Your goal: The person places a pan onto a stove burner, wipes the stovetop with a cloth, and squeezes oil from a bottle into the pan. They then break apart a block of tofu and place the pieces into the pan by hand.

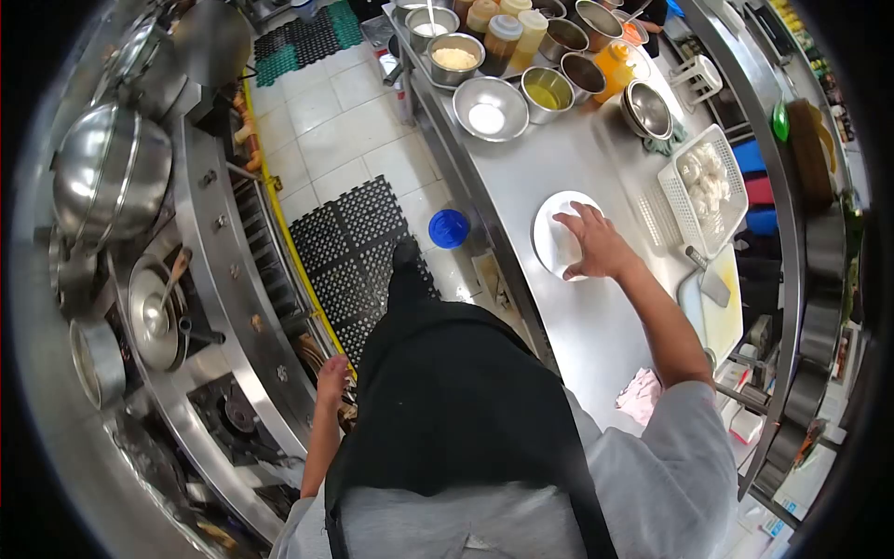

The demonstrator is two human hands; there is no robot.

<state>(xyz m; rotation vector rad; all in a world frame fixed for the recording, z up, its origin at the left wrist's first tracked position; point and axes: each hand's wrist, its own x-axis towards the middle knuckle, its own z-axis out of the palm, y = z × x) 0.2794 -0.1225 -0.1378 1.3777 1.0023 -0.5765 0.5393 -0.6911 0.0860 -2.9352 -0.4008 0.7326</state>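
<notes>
My right hand (598, 244) is over a white round plate (549, 228) on the steel counter, its fingers spread across the plate's right part. Whether the fingertips touch the plate is hard to tell. My left hand (333, 377) hangs low beside the stove's front edge, with its fingers curled. Nothing can be made out in it. Above the plate on the counter stands an empty steel bowl (491, 109), next to a bowl of yellow-green liquid (548, 90).
Squeeze bottles (504, 42) and steel bowls crowd the counter's far end. At right are a white basket (705, 191) with bagged items and a cleaver (712, 279) on a cutting board. A wok (156, 312) sits on the stove at left. A blue lid (449, 228) is below the counter.
</notes>
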